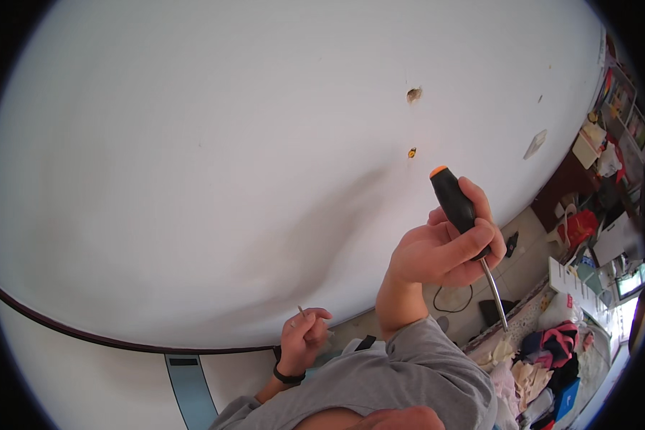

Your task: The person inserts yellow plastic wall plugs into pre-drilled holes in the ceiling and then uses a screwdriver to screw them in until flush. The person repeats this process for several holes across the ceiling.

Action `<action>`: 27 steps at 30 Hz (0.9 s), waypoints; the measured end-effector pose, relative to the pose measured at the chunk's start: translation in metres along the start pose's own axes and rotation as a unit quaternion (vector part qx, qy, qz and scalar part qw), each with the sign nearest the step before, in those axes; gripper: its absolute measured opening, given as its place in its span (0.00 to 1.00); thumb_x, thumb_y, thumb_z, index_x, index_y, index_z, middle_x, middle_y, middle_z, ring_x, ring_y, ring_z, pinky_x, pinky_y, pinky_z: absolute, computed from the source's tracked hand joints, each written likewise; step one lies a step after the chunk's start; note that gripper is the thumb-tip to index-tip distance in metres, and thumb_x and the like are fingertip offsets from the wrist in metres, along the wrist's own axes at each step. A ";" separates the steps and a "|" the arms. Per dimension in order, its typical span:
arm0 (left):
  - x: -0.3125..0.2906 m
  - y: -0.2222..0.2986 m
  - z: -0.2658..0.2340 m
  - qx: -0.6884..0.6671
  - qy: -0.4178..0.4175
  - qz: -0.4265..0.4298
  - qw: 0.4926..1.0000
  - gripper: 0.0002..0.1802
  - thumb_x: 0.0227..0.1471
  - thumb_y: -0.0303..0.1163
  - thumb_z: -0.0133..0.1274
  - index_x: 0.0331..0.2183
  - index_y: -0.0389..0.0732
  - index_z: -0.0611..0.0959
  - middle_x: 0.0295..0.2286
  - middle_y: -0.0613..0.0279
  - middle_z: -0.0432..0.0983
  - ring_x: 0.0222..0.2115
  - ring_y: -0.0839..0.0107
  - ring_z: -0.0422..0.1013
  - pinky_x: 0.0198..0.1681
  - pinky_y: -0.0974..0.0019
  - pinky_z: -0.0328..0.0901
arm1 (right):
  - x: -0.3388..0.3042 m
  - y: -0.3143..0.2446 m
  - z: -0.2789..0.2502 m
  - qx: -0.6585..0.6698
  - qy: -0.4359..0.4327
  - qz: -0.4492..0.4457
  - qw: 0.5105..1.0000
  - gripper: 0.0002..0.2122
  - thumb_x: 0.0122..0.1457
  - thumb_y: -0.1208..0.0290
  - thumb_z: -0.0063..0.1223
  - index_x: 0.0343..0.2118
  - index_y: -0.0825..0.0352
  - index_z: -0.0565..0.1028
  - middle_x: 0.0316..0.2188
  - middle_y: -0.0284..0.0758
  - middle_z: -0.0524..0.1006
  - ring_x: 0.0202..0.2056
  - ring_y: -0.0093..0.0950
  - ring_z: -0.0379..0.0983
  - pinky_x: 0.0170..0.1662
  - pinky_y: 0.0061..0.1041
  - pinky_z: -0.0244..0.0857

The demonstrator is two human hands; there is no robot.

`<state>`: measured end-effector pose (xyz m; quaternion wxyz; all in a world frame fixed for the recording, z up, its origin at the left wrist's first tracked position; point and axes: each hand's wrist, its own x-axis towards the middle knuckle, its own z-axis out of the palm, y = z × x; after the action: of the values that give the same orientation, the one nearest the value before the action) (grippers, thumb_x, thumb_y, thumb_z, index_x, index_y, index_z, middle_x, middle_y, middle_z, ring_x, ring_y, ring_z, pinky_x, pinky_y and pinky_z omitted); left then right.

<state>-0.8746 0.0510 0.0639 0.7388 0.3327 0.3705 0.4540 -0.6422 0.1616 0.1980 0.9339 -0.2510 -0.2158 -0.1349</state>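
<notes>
My right hand [448, 247] is wrapped round the black handle of a screwdriver [454, 197] with an orange end cap. The cap is up, near the white wall [193, 143], and the bare metal shaft slants down to the right, away from it. Just above and left of the cap, a small yellow wall plug [411, 153] sits in the wall. Higher up is a rough, chipped hole [413, 94]. Lower left, my left hand [304, 340] pinches a small thin metal-looking piece [301, 311]; its kind is too small to make out. A black band circles that wrist.
A white switch plate [534, 144] is on the wall at right. Below it lie a tiled floor with a black cable [454, 299], a bed heaped with clothes [534, 380], a red bag [579, 228] and cluttered shelves. A dark trim strip [72, 333] edges the wall at lower left.
</notes>
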 end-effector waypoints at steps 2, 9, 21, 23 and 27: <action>-0.001 0.001 -0.001 -0.016 -0.031 -0.001 0.999 0.22 0.69 0.41 0.41 0.43 0.28 0.77 0.18 0.73 0.56 0.19 0.82 0.51 0.22 0.72 0.47 | 0.000 -0.003 -0.007 0.011 -0.010 0.014 1.000 0.08 0.70 0.68 0.40 0.38 0.66 0.59 0.28 0.52 0.81 0.23 0.28 0.76 0.25 0.21 0.69; 0.014 0.005 0.026 -0.185 -0.037 -0.048 0.981 0.21 0.70 0.41 0.38 0.39 0.34 0.79 0.25 0.65 0.65 0.26 0.71 0.61 0.29 0.67 0.57 | 0.006 -0.019 -0.114 0.032 -0.436 0.374 0.818 0.07 0.65 0.78 0.52 0.28 0.71 0.75 0.20 0.36 0.78 0.21 0.21 0.72 0.26 0.20 0.63; 0.041 -0.046 0.137 -0.384 -0.138 -0.048 0.912 0.21 0.70 0.37 0.37 0.46 0.33 0.80 0.65 0.44 0.60 0.69 0.53 0.49 0.72 0.52 0.47 | 0.060 -0.025 -0.187 -0.089 -0.567 0.454 0.681 0.09 0.53 0.87 0.62 0.36 0.71 0.82 0.30 0.32 0.79 0.26 0.16 0.70 0.27 0.16 0.61; 0.039 -0.053 0.157 -0.371 -0.139 -0.034 0.918 0.22 0.70 0.39 0.34 0.47 0.35 0.80 0.66 0.46 0.58 0.70 0.53 0.47 0.72 0.52 0.47 | 0.073 -0.021 -0.187 -0.070 -0.590 0.422 0.684 0.09 0.53 0.87 0.63 0.36 0.70 0.83 0.31 0.32 0.79 0.26 0.16 0.70 0.26 0.16 0.60; 0.040 -0.068 0.184 -0.356 -0.139 0.001 0.924 0.24 0.71 0.40 0.32 0.48 0.37 0.80 0.67 0.47 0.55 0.70 0.53 0.45 0.71 0.51 0.47 | 0.092 -0.018 -0.190 -0.061 -0.630 0.404 0.660 0.09 0.50 0.89 0.63 0.35 0.73 0.82 0.33 0.34 0.79 0.30 0.19 0.75 0.32 0.16 0.66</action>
<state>-0.6768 0.0341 0.0909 0.8522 0.1082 0.0776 0.5060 -0.5049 0.0330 0.0999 0.5195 -0.3945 -0.6216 0.4337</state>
